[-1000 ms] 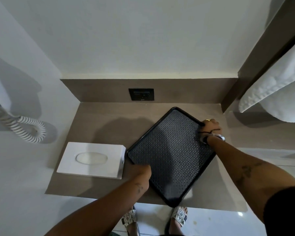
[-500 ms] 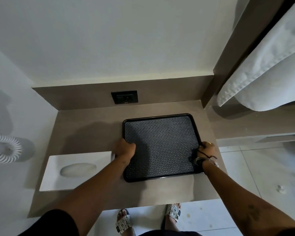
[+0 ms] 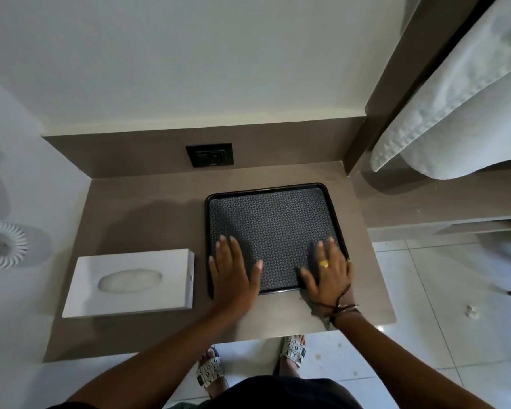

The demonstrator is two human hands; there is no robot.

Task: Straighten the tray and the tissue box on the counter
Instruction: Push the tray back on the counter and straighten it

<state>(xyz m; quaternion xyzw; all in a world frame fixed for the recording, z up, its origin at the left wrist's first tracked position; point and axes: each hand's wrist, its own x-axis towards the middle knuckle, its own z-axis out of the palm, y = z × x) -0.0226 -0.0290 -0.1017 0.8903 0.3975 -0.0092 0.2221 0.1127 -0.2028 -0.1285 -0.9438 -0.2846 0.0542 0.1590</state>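
A black patterned tray (image 3: pixel 273 219) is laid square on the table; a white tissue box (image 3: pixel 130 283) is set slightly askew just left.

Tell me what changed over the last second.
The tray was turned from a diagonal to sit square with the counter edge. Both hands let go of its rim: the left hand and right hand now lie flat, open, on its near end. The tissue box looks unmoved, still untouched.
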